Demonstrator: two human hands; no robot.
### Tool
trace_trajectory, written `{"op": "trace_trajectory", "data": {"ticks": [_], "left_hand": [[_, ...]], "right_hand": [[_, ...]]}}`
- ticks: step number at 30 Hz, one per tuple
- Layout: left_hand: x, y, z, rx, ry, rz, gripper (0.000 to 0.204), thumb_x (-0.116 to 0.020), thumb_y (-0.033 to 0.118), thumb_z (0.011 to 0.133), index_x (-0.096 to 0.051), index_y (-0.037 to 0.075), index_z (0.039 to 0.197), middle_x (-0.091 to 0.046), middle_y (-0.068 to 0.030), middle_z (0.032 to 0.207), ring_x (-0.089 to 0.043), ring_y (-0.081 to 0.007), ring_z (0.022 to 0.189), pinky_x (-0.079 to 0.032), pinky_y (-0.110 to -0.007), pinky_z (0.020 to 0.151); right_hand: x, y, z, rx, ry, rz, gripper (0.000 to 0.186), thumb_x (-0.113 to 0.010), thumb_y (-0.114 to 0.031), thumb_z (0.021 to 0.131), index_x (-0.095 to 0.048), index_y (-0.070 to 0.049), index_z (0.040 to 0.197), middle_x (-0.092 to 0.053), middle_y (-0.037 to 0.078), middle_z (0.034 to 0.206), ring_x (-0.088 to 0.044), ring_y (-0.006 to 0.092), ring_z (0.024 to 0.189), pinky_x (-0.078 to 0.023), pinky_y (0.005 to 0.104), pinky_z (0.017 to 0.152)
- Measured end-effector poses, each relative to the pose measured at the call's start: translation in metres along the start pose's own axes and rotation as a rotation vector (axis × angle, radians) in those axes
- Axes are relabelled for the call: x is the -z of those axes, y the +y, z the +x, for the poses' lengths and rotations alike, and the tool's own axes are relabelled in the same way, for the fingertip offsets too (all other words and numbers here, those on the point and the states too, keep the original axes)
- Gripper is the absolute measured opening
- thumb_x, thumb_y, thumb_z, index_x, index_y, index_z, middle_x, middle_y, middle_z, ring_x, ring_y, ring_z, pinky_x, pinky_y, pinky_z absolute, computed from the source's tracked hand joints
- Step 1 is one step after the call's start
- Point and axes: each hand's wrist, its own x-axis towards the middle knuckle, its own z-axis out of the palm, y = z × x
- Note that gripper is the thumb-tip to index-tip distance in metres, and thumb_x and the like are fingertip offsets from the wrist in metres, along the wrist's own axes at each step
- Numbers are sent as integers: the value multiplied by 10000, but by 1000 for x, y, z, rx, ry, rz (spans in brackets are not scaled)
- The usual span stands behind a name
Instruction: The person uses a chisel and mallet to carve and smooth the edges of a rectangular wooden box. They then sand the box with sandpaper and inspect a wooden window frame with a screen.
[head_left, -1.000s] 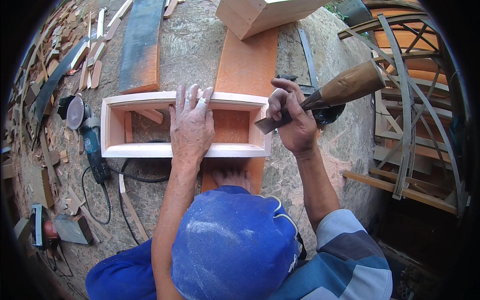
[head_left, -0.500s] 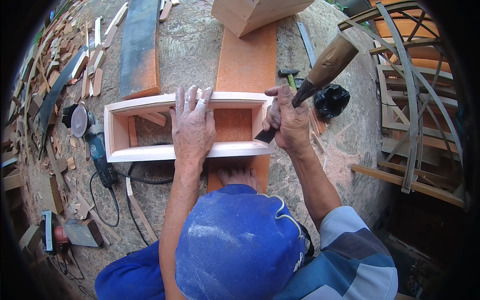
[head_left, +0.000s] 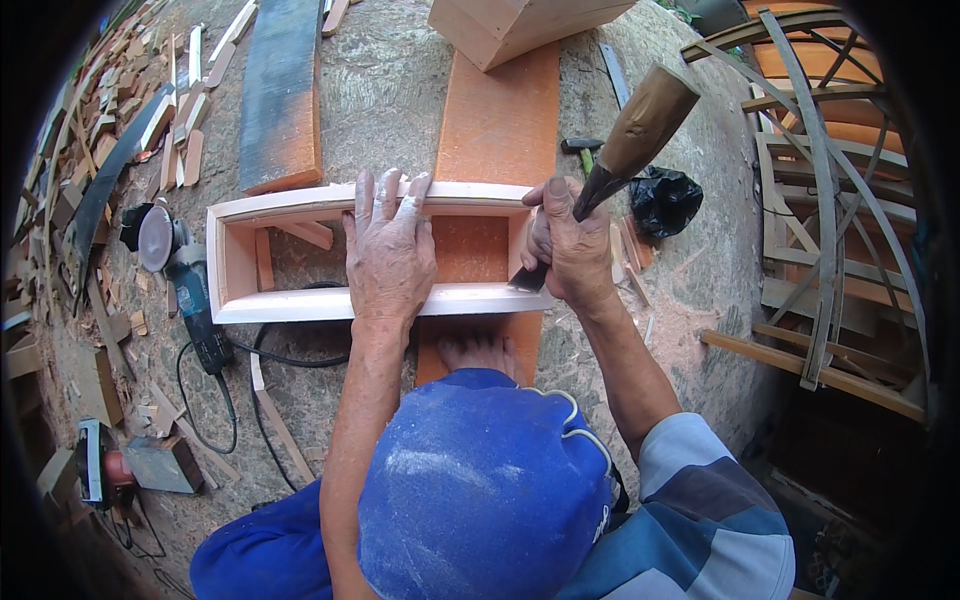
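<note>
An oblong, open wooden frame [head_left: 590, 304] is not where I point first; its pale near rail [head_left: 280, 305] runs in front of me, and the whole frame rests partly across an orange board [head_left: 495, 110]. My left hand [head_left: 390, 255] lies flat across the frame, fingers stretched over the far rail, holding nothing. Wrapped round the dark metal shank of a chisel [head_left: 650, 125] is my right hand [head_left: 575, 235]. The thick wooden handle rises up and to the right. The dark blade [head_left: 528, 278] reaches the frame's near right inner corner; its cutting edge against the wood is hard to make out.
An angle grinder [head_left: 200, 315] lies left of the frame, its cable trailing nearby. A wooden box [head_left: 525, 30] stands at the far end of the board. A hammer [head_left: 582, 150] and a black plastic bag [head_left: 665, 200] lie to the right. Wood offcuts [head_left: 190, 125] litter the left.
The chisel's handle has swung slightly left, with my right hand turning along with it. My left hand and the frame stay nearly in place.
</note>
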Motion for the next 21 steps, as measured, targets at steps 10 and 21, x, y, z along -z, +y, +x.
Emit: {"op": "trace_trajectory", "data": {"ticks": [10,21], "left_hand": [[-2,0,1,-2,-9,9,471,-570,186,1007,-555,220,1476,-461,-105,1563,-265,-363,1555,-291,-647,1236],[-7,2,2,43,85,-100,505,-584,100,952,-573,130,1456,-492,-164,1498,-292,-446,1518,-311,-567,1242]], "right_hand": [[-3,-6,-1,21,34,-10,493,-570,-467,1064,-577,23,1012,-387,-48,543,-372,46,435,-418,265,409],[3,-11,33,100,-54,-76,456,-599,-435,1060,-584,-2,915,-397,-50,517,-402,55,407,-388,262,371]]}}
